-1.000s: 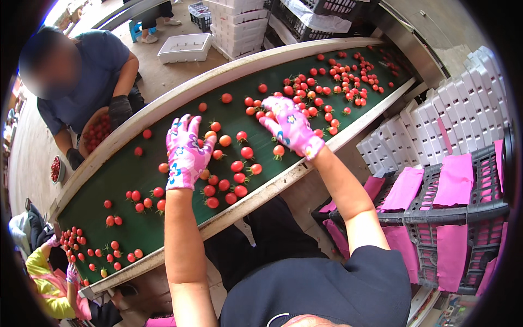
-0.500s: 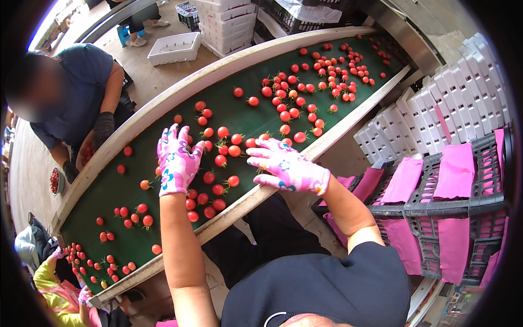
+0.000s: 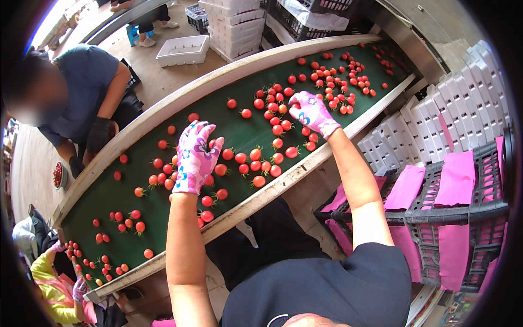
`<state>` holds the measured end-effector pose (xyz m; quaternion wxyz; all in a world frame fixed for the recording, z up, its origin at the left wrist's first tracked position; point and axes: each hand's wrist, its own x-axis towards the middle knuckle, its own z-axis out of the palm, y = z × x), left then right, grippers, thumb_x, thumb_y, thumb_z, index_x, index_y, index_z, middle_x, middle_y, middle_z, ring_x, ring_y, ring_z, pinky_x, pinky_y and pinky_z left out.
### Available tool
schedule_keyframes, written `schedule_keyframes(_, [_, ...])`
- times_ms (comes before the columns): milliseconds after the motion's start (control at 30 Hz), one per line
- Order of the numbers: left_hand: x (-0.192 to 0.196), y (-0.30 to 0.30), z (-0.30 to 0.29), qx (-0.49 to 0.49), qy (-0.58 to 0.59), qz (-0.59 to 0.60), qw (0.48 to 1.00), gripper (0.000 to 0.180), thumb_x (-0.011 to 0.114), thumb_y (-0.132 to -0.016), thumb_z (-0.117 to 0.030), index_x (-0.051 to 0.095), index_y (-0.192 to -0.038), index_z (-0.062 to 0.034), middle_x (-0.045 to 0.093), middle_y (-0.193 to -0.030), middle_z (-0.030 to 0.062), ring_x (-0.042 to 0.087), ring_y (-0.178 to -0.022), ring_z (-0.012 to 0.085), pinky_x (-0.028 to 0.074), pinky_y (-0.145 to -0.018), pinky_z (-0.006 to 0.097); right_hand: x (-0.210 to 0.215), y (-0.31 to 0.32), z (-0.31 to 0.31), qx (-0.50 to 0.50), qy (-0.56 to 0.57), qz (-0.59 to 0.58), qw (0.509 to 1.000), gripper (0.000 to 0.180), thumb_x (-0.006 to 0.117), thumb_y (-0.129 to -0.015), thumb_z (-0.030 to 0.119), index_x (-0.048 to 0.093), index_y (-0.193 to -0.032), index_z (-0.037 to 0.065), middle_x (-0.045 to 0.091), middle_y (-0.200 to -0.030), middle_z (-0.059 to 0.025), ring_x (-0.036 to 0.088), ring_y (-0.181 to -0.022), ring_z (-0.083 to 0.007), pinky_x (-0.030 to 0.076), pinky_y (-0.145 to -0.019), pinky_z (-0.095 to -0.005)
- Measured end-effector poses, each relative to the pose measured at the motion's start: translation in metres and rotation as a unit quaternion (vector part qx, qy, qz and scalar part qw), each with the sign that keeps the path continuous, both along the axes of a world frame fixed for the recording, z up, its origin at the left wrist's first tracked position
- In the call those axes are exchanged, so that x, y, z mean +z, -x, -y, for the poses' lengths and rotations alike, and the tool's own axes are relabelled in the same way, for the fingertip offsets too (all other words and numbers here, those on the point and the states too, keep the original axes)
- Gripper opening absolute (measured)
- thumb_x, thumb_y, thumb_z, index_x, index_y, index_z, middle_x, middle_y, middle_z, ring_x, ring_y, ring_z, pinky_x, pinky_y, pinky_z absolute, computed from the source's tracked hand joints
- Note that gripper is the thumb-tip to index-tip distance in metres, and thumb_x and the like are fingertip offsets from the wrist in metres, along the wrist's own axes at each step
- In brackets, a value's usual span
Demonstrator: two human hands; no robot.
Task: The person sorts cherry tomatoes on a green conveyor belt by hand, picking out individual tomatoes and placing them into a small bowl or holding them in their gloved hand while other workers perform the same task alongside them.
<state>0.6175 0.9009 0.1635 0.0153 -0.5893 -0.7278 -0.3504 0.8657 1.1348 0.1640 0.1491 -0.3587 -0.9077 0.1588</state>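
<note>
Small red tomatoes [image 3: 240,158] with green stems lie scattered over a dark green conveyor belt [image 3: 180,223]. My left hand [image 3: 192,158], in a pink flowered glove, rests low over a group of them, palm down, fingers loosely bent and apart; whatever is under the palm is hidden. Farther up the belt, my right hand [image 3: 314,113] wears a matching glove. Its half-bent fingers reach left at the edge of a dense cluster of tomatoes [image 3: 272,106], with no tomato visibly gripped. Both hands look open.
A pale raised rim [image 3: 261,191] runs along the belt's near side. Black crates with pink liners [image 3: 406,188] and stacked white trays [image 3: 441,109] stand at the right. Across the belt sits a person in dark gloves [image 3: 98,92]; another, in yellow [image 3: 52,272], is at the lower left.
My right hand has moved right and farther up the belt, off the near rim. My left hand has shifted slightly right. Several tomatoes near it now lie farther left.
</note>
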Motion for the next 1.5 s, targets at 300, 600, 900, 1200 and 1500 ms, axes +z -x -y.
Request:
schedule_keyframes(300, [0.015, -0.017, -0.018, -0.028, 0.002, 0.486, 0.874, 0.025, 0.067, -0.091, -0.017, 0.067, -0.110, -0.0011, 0.068, -0.097, 0.0019, 0.061, -0.084, 0.0071, 0.050, -0.078, 0.024, -0.014, 0.038, -0.056, 0.024, -0.051, 0.147, 0.987, 0.025, 0.055, -0.093, 0.025, 0.058, -0.113, 0.010, 0.058, -0.116, -0.0161, 0.059, -0.109, -0.0341, 0.048, -0.090, -0.0437])
schedule_keyframes(600, [0.014, -0.034, -0.037, -0.209, 0.023, 0.843, 0.495, 0.061, 0.039, -0.100, -0.051, 0.049, -0.132, -0.0007, 0.062, -0.116, 0.0177, 0.067, -0.086, 0.0261, 0.053, -0.061, 0.027, 0.028, 0.079, 0.060, 0.293, 0.187, -0.252, 0.903, 0.043, 0.052, -0.099, 0.031, 0.053, -0.129, 0.001, 0.055, -0.126, -0.0178, 0.056, -0.116, -0.0312, 0.045, -0.098, -0.0369])
schedule_keyframes(900, [0.013, -0.014, -0.041, -0.127, -0.240, 0.863, 0.427, 0.031, 0.051, -0.099, -0.025, 0.060, -0.102, 0.0049, 0.062, -0.094, 0.0190, 0.058, -0.078, 0.0236, 0.045, -0.057, 0.027, 0.012, 0.035, 0.063, 0.142, -0.057, 0.103, 0.983, 0.061, 0.062, -0.084, 0.039, 0.049, -0.131, 0.003, 0.042, -0.139, -0.0237, 0.038, -0.130, -0.0395, 0.028, -0.109, -0.0488])
schedule_keyframes(1200, [0.011, -0.031, -0.060, -0.105, -0.252, 0.851, 0.448, 0.021, 0.055, -0.096, -0.021, 0.058, -0.087, -0.0027, 0.062, -0.089, 0.0140, 0.059, -0.075, 0.0220, 0.045, -0.055, 0.028, 0.000, 0.029, 0.044, 0.321, -0.102, -0.087, 0.938, 0.049, 0.070, -0.084, 0.028, 0.057, -0.125, 0.006, 0.053, -0.133, -0.0140, 0.043, -0.129, -0.0374, 0.035, -0.108, -0.0468])
schedule_keyframes(1500, [0.004, -0.044, -0.077, -0.143, -0.220, 0.842, 0.472, 0.024, 0.051, -0.099, -0.020, 0.060, -0.088, -0.0007, 0.059, -0.094, 0.0133, 0.055, -0.078, 0.0198, 0.045, -0.059, 0.027, -0.010, 0.016, 0.038, 0.307, 0.031, -0.045, 0.950, 0.063, 0.066, -0.085, 0.033, 0.045, -0.139, 0.006, 0.033, -0.150, -0.0216, 0.037, -0.135, -0.0391, 0.031, -0.112, -0.0433])
